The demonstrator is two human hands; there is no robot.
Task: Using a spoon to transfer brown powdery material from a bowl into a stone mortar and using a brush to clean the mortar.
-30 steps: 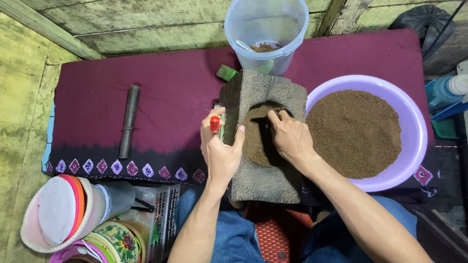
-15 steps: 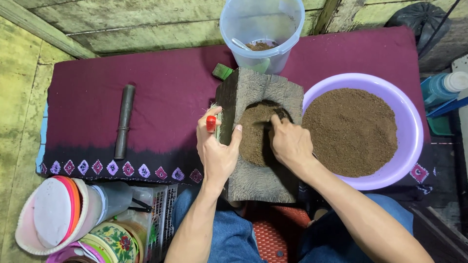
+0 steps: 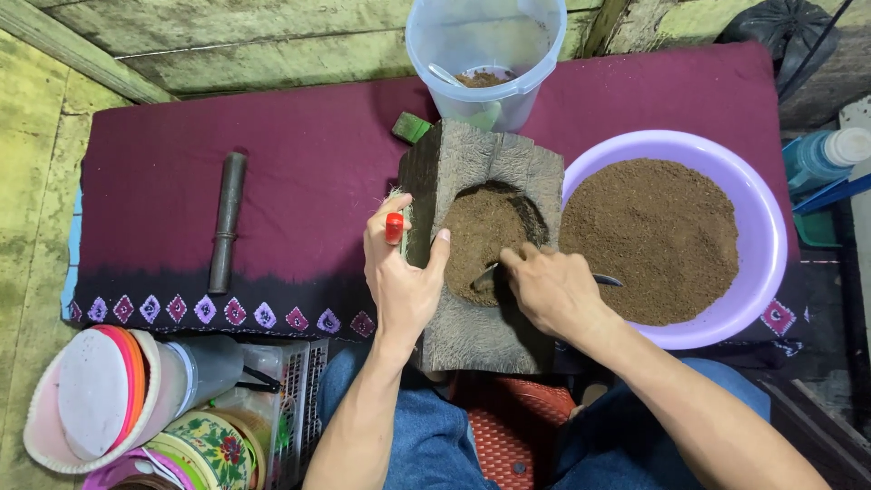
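A rough grey wooden block (image 3: 472,318) with a round hollow of brown powder (image 3: 481,231) stands on the maroon cloth in front of me. My left hand (image 3: 399,272) rests against the block's left edge, thumb on its top, and pinches a small red object (image 3: 394,227) with pale fibres showing above it. My right hand (image 3: 553,290) is closed on a thin metal spoon (image 3: 606,279) whose tip dips into the powder at the near rim of the hollow.
A purple basin (image 3: 762,209) full of brown powder sits right of the block. Behind it stands a clear bucket (image 3: 485,54) with a little powder. A dark metal rod (image 3: 225,222) lies at left, a green piece (image 3: 411,127) by the block, stacked plates (image 3: 91,399) near left.
My right hand has slid from the far side of the hollow to its near rim, dragging the spoon through the powder. My left hand has stayed on the block's edge.
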